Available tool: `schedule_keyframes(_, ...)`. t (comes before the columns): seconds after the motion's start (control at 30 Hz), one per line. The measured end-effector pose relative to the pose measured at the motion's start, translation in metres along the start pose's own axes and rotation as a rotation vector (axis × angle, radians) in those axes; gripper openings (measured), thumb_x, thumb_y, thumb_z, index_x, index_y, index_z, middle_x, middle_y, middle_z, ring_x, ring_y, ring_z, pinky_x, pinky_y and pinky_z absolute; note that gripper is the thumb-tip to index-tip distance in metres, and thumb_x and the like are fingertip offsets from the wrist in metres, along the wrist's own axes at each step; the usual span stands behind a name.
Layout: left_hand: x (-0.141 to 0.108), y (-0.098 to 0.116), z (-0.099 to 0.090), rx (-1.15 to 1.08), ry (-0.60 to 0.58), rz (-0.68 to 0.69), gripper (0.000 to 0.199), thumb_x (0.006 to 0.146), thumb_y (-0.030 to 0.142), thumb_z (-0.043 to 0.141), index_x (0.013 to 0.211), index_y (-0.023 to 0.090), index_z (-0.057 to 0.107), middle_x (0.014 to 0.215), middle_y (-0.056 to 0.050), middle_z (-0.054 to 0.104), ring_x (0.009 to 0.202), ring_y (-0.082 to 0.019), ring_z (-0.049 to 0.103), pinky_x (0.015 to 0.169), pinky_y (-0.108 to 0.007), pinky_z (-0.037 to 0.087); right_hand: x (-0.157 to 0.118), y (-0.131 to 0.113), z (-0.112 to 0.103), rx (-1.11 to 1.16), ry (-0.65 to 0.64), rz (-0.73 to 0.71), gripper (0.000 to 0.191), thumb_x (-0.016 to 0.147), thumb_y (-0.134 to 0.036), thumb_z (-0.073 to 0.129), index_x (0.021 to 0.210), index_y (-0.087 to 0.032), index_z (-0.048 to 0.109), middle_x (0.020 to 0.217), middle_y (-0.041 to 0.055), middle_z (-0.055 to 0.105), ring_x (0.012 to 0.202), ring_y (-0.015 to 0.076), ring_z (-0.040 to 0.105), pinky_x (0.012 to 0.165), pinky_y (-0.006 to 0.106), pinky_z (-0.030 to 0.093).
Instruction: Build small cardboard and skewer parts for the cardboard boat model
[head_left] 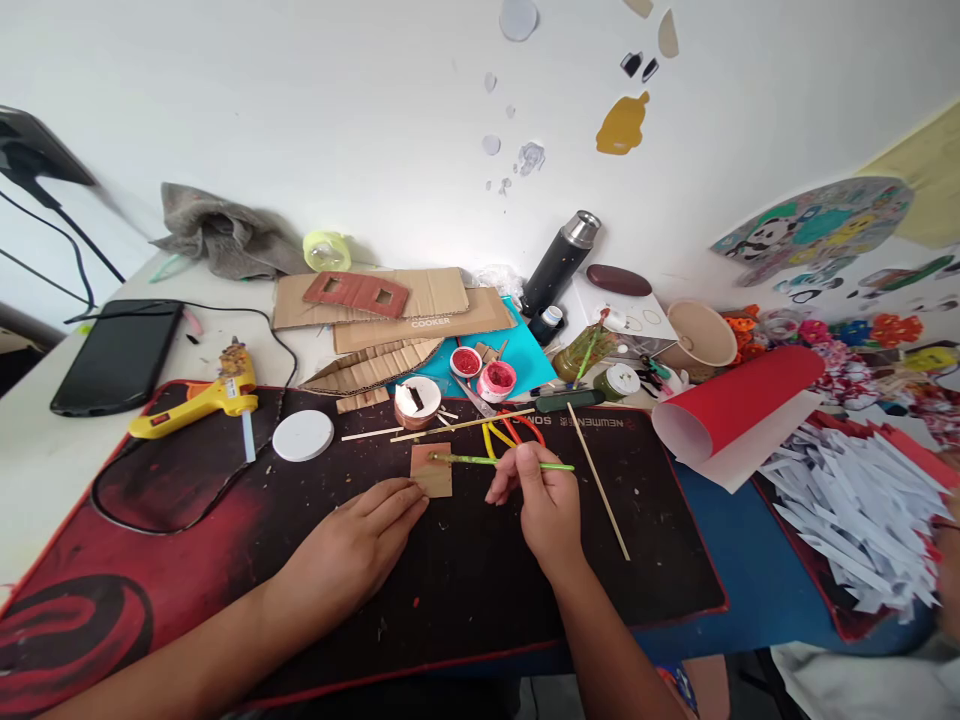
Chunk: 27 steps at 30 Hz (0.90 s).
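My right hand [546, 495] is closed around a thin green paintbrush [474, 460], and the brush tip touches a small square piece of cardboard [433, 484]. The upper part of that piece is reddish brown; its lower part is plain tan. At its lower left edge, my left hand [367, 535] holds it against the black desk mat [480, 590], fingers close together. Just beyond stand an open jar of red paint [466, 362], a pink-red paint jar [496, 381] and a brown-sided jar with a white top [418, 402].
A yellow glue gun [202, 402], its cord and a white lid [303, 436] lie left. Thin wooden sticks [598, 482] lie around the work. Behind are cardboard sheets [431, 318] and a black thermos [559, 265]. Rolled red paper [742, 410] and white paper strips [862, 510] lie right.
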<state>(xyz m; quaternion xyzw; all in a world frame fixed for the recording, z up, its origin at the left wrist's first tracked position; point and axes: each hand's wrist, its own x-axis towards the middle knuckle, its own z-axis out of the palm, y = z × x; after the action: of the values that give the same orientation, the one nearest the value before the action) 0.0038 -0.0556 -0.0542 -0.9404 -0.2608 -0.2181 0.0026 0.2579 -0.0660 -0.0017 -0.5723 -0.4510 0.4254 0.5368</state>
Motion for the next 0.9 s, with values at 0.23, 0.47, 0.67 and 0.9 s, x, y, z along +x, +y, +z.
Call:
schedule_keyframes(0.23,-0.001,0.000,0.001,-0.027,-0.016,-0.010,0.040,0.108,0.014,0.042,0.134,0.012,0.071,0.128,-0.014,0.076,0.122,-0.027,0.069,0.101,-0.038,0.064,0.000,-0.005,-0.016,-0.028,0.088,0.020,0.055,0.103,-0.068,0.060,0.076,-0.020,0.068,0.056,0.0008,0.066,0.049,0.0170,0.067,0.048,0.026,0.053)
schedule_keyframes(0.47,-0.001,0.000,0.000,-0.040,-0.016,-0.016,0.039,0.107,0.013,0.044,0.135,0.012,0.071,0.128,-0.014,0.075,0.123,-0.027,0.069,0.102,-0.038,0.063,0.002,0.000,0.001,0.004,0.017,0.015,0.053,0.106,-0.064,0.057,0.078,-0.020,0.069,0.059,0.0012,0.067,0.052,0.0160,0.068,0.050,0.025,0.053)
schedule_keyframes(0.67,0.001,0.000,-0.001,-0.013,-0.006,-0.001,0.038,0.107,0.013,0.042,0.132,0.009,0.072,0.125,-0.014,0.076,0.120,-0.027,0.070,0.100,-0.036,0.064,0.005,0.003,0.015,0.004,-0.025,0.000,0.052,0.107,-0.063,0.055,0.083,-0.019,0.070,0.060,0.0014,0.068,0.052,0.0159,0.067,0.050,0.025,0.052)
schedule_keyframes(0.9,-0.001,0.000,0.001,-0.064,-0.010,-0.026,0.039,0.107,0.013,0.045,0.136,0.013,0.070,0.128,-0.013,0.075,0.123,-0.027,0.069,0.101,-0.037,0.063,0.007,0.006,0.019,0.000,-0.035,0.005,0.052,0.108,-0.063,0.054,0.084,-0.020,0.071,0.059,0.0013,0.068,0.053,0.0161,0.068,0.051,0.025,0.053)
